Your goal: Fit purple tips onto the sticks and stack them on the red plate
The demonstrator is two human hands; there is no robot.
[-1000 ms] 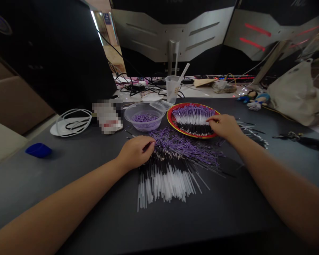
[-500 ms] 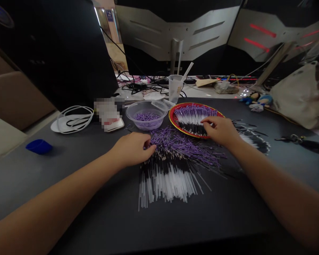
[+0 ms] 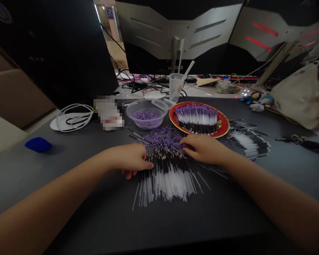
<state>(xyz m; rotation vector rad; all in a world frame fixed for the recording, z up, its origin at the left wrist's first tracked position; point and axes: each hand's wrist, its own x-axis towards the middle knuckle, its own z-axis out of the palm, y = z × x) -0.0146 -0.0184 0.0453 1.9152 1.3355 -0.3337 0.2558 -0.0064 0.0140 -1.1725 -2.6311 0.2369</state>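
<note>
Since the earlier frame, the right hand point(image 3: 205, 149) has come off the edge of the plate and down onto the loose pile, and the left hand point(image 3: 130, 159) has slid toward the pile's near side. The two hands stay apart, with a stretch of the pile between them. The right hand lies flat-ish with its fingers across the purple ends of the thin sticks point(image 3: 170, 170). The left hand is curled, its fingertips at the pile's left edge. Whether either hand pinches any sticks cannot be told.

The sticks lie in a broad heap on the dark surface point(image 3: 215, 219), with purple ends pointing away from the person, black middles, and clear ends fanning toward the person. Just beyond the right hand sits a red plate point(image 3: 224, 124) with a gold pattern, holding a neat row of sticks point(image 3: 196, 120) laid parallel. A clear plastic bowl point(image 3: 146, 123) beside it holds short purple pieces point(image 3: 146, 115). Right of the plate lies a smaller bunch of sticks point(image 3: 248, 143).

Further out stand a plastic cup point(image 3: 175, 86) with a straw, a blue silicone cup point(image 3: 38, 144), a coil of white cord point(image 3: 74, 117), a blurred packet point(image 3: 108, 114), small figurines point(image 3: 256, 101), a white bag point(image 3: 297, 99) and a keyring point(image 3: 292, 139).
</note>
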